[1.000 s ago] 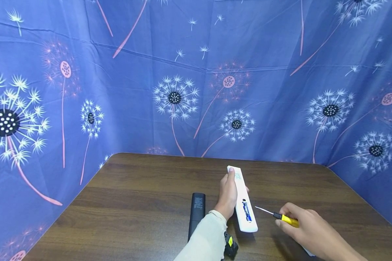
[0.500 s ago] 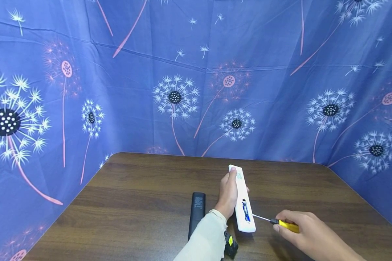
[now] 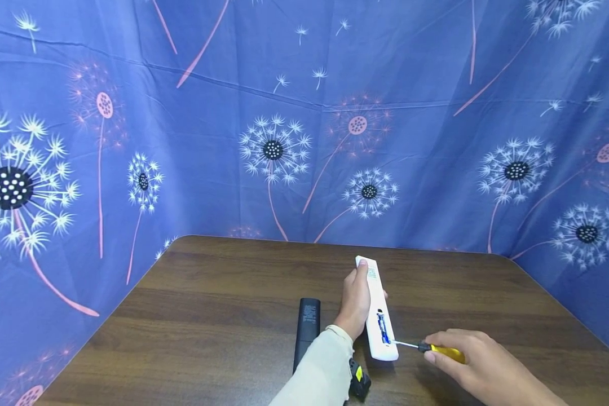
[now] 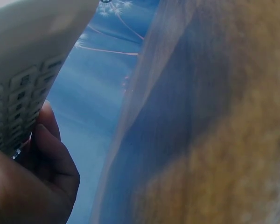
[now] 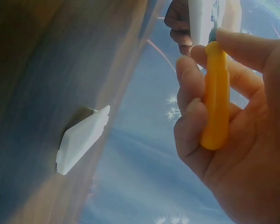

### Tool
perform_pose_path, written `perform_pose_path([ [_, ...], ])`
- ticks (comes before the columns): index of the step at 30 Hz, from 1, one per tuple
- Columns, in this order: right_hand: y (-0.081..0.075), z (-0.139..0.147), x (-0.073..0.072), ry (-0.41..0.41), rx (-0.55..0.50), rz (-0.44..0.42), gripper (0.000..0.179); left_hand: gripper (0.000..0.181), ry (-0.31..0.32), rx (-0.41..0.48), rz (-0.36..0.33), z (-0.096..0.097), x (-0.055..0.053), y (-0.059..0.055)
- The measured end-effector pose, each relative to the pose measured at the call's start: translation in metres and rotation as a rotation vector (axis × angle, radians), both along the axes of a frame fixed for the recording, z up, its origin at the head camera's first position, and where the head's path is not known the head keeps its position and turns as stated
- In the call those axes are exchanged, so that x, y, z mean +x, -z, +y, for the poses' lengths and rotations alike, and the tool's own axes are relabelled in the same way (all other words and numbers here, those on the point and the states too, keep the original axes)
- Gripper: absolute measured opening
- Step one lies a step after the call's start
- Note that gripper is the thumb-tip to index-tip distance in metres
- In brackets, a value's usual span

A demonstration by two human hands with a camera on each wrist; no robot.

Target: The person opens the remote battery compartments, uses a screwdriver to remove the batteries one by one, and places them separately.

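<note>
My left hand (image 3: pixel 354 301) grips a white remote control (image 3: pixel 377 299) by its left side, back face up, thumb along the top end. Blue batteries (image 3: pixel 383 327) show in its uncovered compartment. Rows of buttons (image 4: pixel 21 95) on its underside appear in the left wrist view. With thumb and curled fingers, my right hand (image 3: pixel 479 358) holds a screwdriver (image 3: pixel 449 353) by its yellow handle. Its thin metal shaft points left, the tip right at the lower end of the battery compartment. In the right wrist view, a white battery cover (image 5: pixel 81 142) lies on the table.
A black remote control (image 3: pixel 309 318) lies on the brown wooden table (image 3: pixel 208 316), left of the left forearm. Beside the cream sleeve (image 3: pixel 314 372) is a black object with a yellow patch (image 3: pixel 359 376). A blue dandelion-print cloth (image 3: pixel 193 141) hangs behind the table.
The screwdriver in my right hand has moved left and down, its tip going from beside the white remote control to the compartment's lower end. The left hand keeps its grip, nearly still.
</note>
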State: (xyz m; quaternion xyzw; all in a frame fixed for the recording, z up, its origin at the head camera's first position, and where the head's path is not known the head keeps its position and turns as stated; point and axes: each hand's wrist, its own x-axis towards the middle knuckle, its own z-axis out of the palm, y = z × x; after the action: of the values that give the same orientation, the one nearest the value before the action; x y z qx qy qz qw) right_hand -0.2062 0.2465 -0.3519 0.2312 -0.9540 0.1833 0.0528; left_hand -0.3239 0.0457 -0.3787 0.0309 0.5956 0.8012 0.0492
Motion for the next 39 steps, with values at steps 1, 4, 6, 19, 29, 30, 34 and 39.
perform_pose_path([
  [1, 0.0, 0.0, 0.0, -0.006, 0.001, 0.009, 0.016, 0.052, 0.0, -0.003, 0.005, 0.0, 0.0, 0.0],
  [4, 0.0, 0.001, 0.0, -0.02, -0.003, -0.001, 0.018, 0.052, 0.001, -0.017, -0.002, 0.0, 0.0, 0.0],
  [6, -0.001, 0.0, 0.0, -0.025, -0.007, -0.016, 0.019, 0.052, 0.003, -0.032, -0.009, 0.0, 0.0, 0.0],
  [19, -0.002, -0.006, 0.003, -0.039, 0.022, 0.076, 0.018, 0.055, 0.04, -0.03, -0.029, 0.002, 0.001, 0.0],
  [29, -0.006, -0.014, 0.001, -0.089, 0.036, 0.172, 0.014, 0.051, 0.075, -0.023, 0.011, 0.003, -0.001, 0.002],
  [30, -0.006, -0.015, 0.0, -0.09, 0.041, 0.174, 0.014, 0.051, 0.08, -0.02, 0.013, 0.003, -0.001, 0.003],
  [34, -0.009, -0.018, -0.002, -0.084, 0.062, 0.156, 0.015, 0.05, 0.09, -0.029, 0.013, 0.003, 0.0, 0.004],
  [39, -0.01, -0.02, -0.004, -0.088, 0.094, 0.136, 0.017, 0.051, 0.088, -0.034, 0.02, 0.005, 0.001, 0.003],
])
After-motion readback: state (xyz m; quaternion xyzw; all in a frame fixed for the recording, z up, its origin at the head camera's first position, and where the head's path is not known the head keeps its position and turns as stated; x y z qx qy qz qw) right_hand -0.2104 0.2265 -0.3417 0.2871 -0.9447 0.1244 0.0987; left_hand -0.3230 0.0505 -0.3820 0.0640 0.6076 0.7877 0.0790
